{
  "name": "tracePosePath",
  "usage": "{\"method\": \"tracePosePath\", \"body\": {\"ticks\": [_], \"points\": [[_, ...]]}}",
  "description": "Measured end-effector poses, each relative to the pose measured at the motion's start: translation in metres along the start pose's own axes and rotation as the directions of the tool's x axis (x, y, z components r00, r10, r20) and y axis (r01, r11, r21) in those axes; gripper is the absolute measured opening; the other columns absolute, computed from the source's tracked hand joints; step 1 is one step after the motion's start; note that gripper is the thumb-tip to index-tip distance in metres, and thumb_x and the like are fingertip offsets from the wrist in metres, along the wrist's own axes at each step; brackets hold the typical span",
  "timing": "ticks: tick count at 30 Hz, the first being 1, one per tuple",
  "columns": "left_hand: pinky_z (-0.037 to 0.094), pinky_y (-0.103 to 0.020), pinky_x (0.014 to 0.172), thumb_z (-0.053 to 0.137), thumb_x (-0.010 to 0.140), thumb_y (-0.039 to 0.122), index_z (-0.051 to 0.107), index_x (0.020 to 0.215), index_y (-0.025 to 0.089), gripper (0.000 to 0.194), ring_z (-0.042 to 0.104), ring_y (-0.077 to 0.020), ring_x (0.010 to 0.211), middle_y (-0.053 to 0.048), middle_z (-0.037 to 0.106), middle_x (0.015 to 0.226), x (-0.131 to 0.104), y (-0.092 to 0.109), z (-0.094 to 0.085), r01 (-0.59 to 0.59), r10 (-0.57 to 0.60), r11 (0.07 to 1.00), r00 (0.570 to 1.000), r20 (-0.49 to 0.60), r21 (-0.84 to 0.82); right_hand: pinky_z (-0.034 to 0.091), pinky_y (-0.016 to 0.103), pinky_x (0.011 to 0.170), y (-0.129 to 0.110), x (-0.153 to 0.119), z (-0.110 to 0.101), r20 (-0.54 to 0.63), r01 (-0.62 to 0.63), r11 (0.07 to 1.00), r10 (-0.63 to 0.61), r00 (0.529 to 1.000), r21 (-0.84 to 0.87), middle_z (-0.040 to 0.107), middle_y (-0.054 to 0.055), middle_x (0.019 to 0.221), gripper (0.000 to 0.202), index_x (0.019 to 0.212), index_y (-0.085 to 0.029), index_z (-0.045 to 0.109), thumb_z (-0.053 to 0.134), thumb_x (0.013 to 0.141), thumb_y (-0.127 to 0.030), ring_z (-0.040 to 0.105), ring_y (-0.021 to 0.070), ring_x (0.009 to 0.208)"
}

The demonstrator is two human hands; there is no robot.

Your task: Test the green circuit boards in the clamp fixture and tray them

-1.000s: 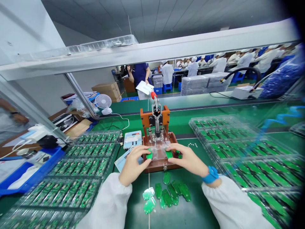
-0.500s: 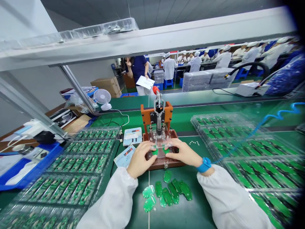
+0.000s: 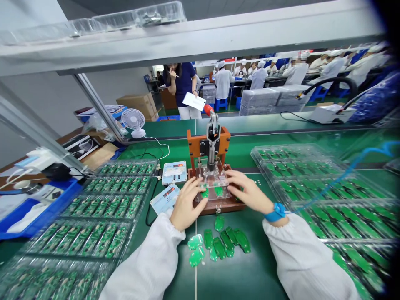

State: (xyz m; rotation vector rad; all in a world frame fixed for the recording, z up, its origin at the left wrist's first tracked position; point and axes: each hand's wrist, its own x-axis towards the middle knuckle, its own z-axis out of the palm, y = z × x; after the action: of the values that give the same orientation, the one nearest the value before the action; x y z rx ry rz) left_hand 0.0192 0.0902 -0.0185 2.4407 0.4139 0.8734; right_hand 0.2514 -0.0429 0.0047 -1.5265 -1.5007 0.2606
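A toggle-clamp test fixture with a red-tipped lever stands in front of me. Two green circuit boards, a left one and a right one, sit in its clear plastic nest. My left hand rests at the nest's left side, fingers stretched out and thumb apart, close to the left board. At the right edge of the nest is my right hand, its fingers spread and holding nothing. Whether the fingertips touch the fixture is hard to tell. Several loose green boards lie on the bench before the fixture.
Clear trays of boards flank me on the left and right. Two small digital meters are left of the fixture, and a white fan stands behind. A blue coiled hose hangs at right. A person with a clipboard stands beyond.
My right hand has drawn off to the right, its thumb leaving the right board, which now shows more fully. My left hand stays by the left board. The view has shifted slightly.
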Motion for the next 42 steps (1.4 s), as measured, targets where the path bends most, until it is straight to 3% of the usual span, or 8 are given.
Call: {"method": "tracePosePath", "body": {"ticks": [3,6,9,15,19,25,37,42], "points": [[0.041,-0.054,0.114,0.06,0.098,0.024,0.065,0.113,0.02,0.016,0.048,-0.0301,0.139,-0.012,0.058,0.144,-0.004,0.003,-0.003,0.004,-0.009,0.999,0.987,-0.159,-0.037,0.05,0.051,0.109,-0.013,0.032,-0.024,-0.222,0.002,1.0,0.001,0.975,0.011,0.073,0.008,0.122,0.02,0.103,-0.023,0.072,0.053,0.096,-0.023,0.066,0.0244,0.119],[0.053,-0.036,0.089,0.056,0.098,0.02,0.063,0.094,0.019,0.008,0.065,-0.0209,0.1,-0.007,0.069,0.103,-0.009,0.009,-0.008,-0.014,-0.027,0.993,0.941,-0.338,-0.118,0.05,0.045,0.108,-0.037,0.087,-0.046,-0.344,0.08,0.997,-0.068,0.937,0.021,0.072,0.005,0.122,0.021,0.114,-0.023,0.067,0.057,0.096,-0.024,0.066,0.0209,0.117],[0.046,-0.025,0.06,0.055,0.097,0.019,0.059,0.081,0.019,0.017,0.058,-0.0132,0.063,-0.001,0.062,0.072,-0.016,0.018,-0.007,-0.095,0.054,0.986,0.958,-0.281,-0.135,0.05,0.044,0.109,-0.061,0.15,-0.057,-0.383,0.177,0.983,-0.15,0.912,0.037,0.074,0.005,0.117,0.02,0.116,-0.022,0.066,0.061,0.099,-0.032,0.067,0.0209,0.116],[0.041,-0.028,0.054,0.053,0.096,0.021,0.062,0.081,0.019,0.018,0.058,-0.014,0.056,-0.001,0.064,0.065,-0.025,0.026,0.008,-0.313,0.315,0.947,0.949,0.014,-0.074,0.062,0.036,0.086,-0.101,0.215,-0.062,0.075,-0.139,0.96,0.124,0.989,0.244,0.078,0.007,0.083,0.052,0.104,-0.008,0.071,0.041,0.108,-0.051,0.077,0.0174,0.081],[0.042,-0.029,0.055,0.052,0.097,0.022,0.062,0.083,0.019,0.018,0.06,-0.0154,0.058,-0.002,0.065,0.068,-0.026,0.024,0.011,-0.307,0.311,0.949,0.949,0.046,-0.07,0.053,0.018,0.083,-0.139,0.187,-0.067,-0.046,0.107,0.983,-0.101,0.994,0.149,0.076,0.001,0.101,0.048,0.133,-0.003,0.057,0.037,0.108,-0.039,0.074,0.0089,0.095],[0.044,-0.029,0.058,0.049,0.098,0.025,0.064,0.084,0.019,0.021,0.063,-0.0162,0.062,-0.003,0.067,0.069,-0.027,0.023,0.011,-0.283,0.287,0.957,0.956,0.063,-0.057,0.059,0.031,0.101,-0.171,0.09,-0.049,-0.235,0.423,0.887,-0.457,0.858,-0.184,0.073,0.0,0.126,0.027,0.131,-0.024,0.065,0.052,0.108,-0.029,0.071,0.0182,0.114],[0.044,-0.029,0.059,0.05,0.099,0.025,0.065,0.086,0.019,0.021,0.063,-0.0166,0.063,-0.004,0.067,0.071,-0.027,0.025,0.013,-0.262,0.266,0.963,0.962,0.066,-0.058,0.058,0.047,0.11,-0.114,0.04,0.005,-0.352,0.531,0.836,-0.542,0.763,-0.138,0.072,-0.002,0.13,0.047,0.137,-0.034,0.065,0.061,0.098,-0.007,0.066,0.0265,0.127],[0.043,-0.029,0.058,0.051,0.098,0.025,0.063,0.083,0.019,0.02,0.062,-0.0166,0.061,-0.003,0.067,0.069,-0.025,0.025,0.015,-0.254,0.257,0.965,0.965,0.044,-0.07,0.055,0.052,0.114,-0.099,0.032,0.025,-0.381,0.491,0.867,-0.483,0.788,-0.083,0.067,-0.002,0.139,0.062,0.144,-0.036,0.058,0.059,0.095,0.002,0.058,0.0273,0.136]]}}
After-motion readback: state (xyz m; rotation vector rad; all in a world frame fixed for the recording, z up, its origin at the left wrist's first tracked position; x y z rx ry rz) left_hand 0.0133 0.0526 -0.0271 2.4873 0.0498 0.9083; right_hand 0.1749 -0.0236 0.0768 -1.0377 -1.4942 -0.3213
